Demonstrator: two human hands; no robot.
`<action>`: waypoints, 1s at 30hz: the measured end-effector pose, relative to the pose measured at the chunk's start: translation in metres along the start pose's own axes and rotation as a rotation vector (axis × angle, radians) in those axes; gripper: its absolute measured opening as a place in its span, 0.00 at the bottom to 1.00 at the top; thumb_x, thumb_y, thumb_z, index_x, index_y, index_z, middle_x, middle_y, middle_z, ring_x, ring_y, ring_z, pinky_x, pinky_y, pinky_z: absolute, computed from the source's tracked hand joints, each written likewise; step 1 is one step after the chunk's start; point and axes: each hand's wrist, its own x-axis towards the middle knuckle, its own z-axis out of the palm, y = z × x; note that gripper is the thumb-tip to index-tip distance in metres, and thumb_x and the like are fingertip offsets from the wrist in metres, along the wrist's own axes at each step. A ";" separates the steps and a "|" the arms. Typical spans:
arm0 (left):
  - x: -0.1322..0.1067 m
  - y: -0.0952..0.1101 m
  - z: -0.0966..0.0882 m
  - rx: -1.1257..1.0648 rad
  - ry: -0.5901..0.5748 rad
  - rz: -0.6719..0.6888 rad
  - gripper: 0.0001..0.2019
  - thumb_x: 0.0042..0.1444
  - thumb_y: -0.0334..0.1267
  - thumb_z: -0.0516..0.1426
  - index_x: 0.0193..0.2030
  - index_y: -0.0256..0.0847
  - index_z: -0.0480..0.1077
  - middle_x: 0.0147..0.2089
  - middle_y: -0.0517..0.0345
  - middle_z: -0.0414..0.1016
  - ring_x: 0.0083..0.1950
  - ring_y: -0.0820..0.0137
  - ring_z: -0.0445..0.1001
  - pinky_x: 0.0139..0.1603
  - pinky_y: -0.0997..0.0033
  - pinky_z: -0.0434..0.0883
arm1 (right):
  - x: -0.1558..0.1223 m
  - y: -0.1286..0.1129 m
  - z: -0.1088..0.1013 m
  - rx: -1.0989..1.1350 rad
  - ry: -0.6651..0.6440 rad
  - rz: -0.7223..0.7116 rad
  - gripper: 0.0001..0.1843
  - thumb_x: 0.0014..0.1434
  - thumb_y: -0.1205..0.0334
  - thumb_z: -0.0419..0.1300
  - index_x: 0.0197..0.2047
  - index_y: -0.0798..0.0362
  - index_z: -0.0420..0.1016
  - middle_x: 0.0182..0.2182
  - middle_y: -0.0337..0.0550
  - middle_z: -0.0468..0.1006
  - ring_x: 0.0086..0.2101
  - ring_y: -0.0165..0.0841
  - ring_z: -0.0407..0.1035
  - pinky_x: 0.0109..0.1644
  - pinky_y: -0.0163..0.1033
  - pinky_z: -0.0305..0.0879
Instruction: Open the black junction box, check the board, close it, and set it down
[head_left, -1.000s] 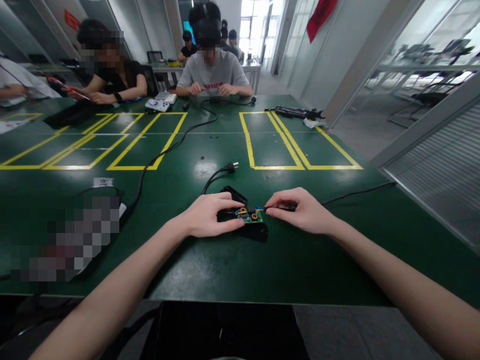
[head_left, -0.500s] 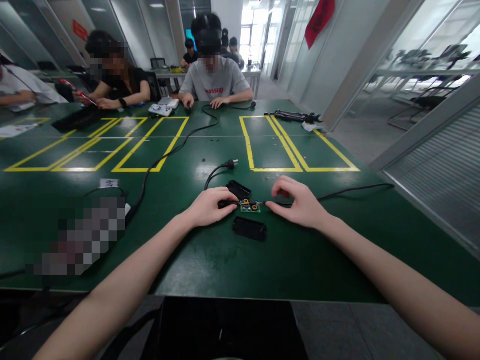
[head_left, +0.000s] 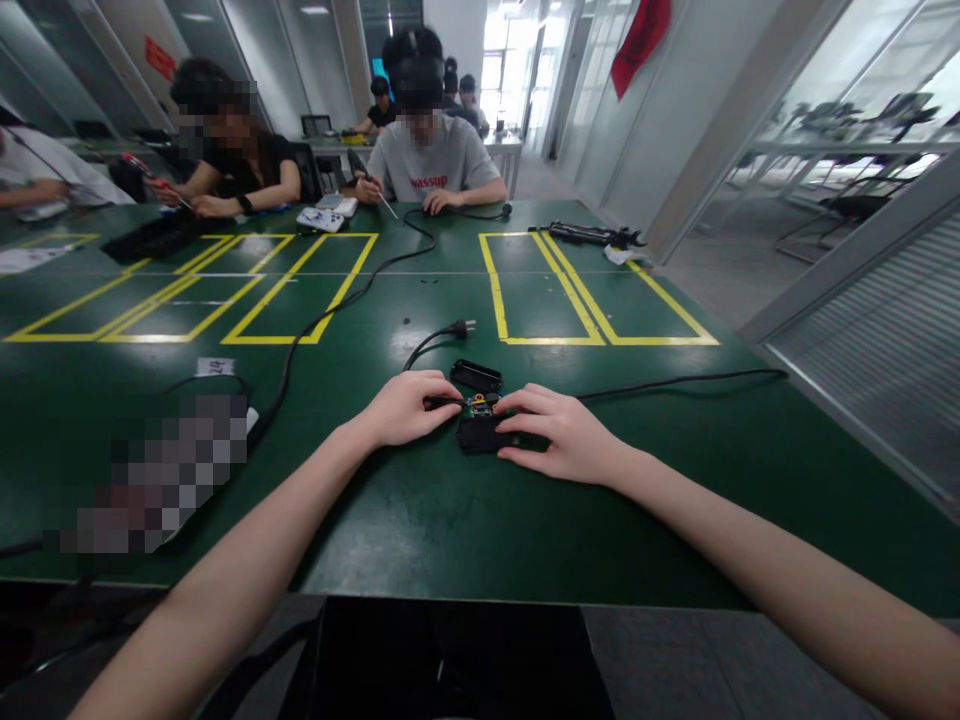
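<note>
Between my hands lies a small green circuit board (head_left: pixel 480 409) with coloured wires and coils, partly covered by my right fingers. My left hand (head_left: pixel 405 408) pinches the black cable (head_left: pixel 442 402) at the board's left end. The near black plastic casing half (head_left: pixel 478 436) sits just below the board, its right end between the thumb and fingers of my right hand (head_left: pixel 559 432). Just beyond the board rests the other casing half (head_left: pixel 476 376), untouched, with its hollow side up.
A power plug (head_left: pixel 463 328) on a black cable lies beyond my left hand. At left is a blurred-out power strip (head_left: pixel 172 460). Yellow tape frames (head_left: pixel 551 341) mark the green table. Across it, one co-worker (head_left: pixel 431 160) holds a screwdriver-like tool; another co-worker (head_left: pixel 240 160) sits further left.
My right hand has left the cable on the right and come round the near casing half. That half has shifted up and left, closer to the board. My left hand moved slightly left.
</note>
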 end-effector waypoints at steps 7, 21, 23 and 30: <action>-0.004 -0.004 -0.002 0.037 0.049 -0.006 0.08 0.62 0.38 0.60 0.42 0.39 0.80 0.57 0.47 0.75 0.39 0.69 0.77 0.41 0.68 0.74 | 0.002 0.005 -0.003 0.036 0.043 -0.007 0.06 0.63 0.59 0.65 0.41 0.50 0.81 0.49 0.52 0.79 0.47 0.42 0.74 0.51 0.50 0.74; -0.002 0.004 0.000 0.002 0.010 -0.068 0.08 0.62 0.37 0.58 0.44 0.42 0.79 0.57 0.53 0.82 0.55 0.60 0.81 0.50 0.64 0.77 | -0.008 0.041 -0.013 0.024 0.050 0.249 0.10 0.66 0.58 0.60 0.38 0.51 0.81 0.39 0.49 0.81 0.40 0.41 0.75 0.46 0.48 0.73; -0.003 0.005 0.000 -0.013 0.005 -0.075 0.09 0.61 0.37 0.58 0.44 0.42 0.79 0.57 0.53 0.81 0.54 0.60 0.82 0.48 0.65 0.77 | -0.009 0.043 -0.011 0.041 0.045 0.263 0.11 0.67 0.58 0.60 0.38 0.52 0.82 0.38 0.49 0.81 0.39 0.40 0.76 0.45 0.46 0.72; -0.002 -0.002 -0.002 -0.059 0.036 -0.085 0.10 0.62 0.38 0.58 0.45 0.42 0.79 0.58 0.52 0.81 0.56 0.61 0.81 0.47 0.65 0.78 | -0.005 0.034 -0.007 0.078 0.072 0.268 0.10 0.66 0.59 0.60 0.36 0.52 0.81 0.34 0.47 0.80 0.36 0.37 0.75 0.41 0.42 0.70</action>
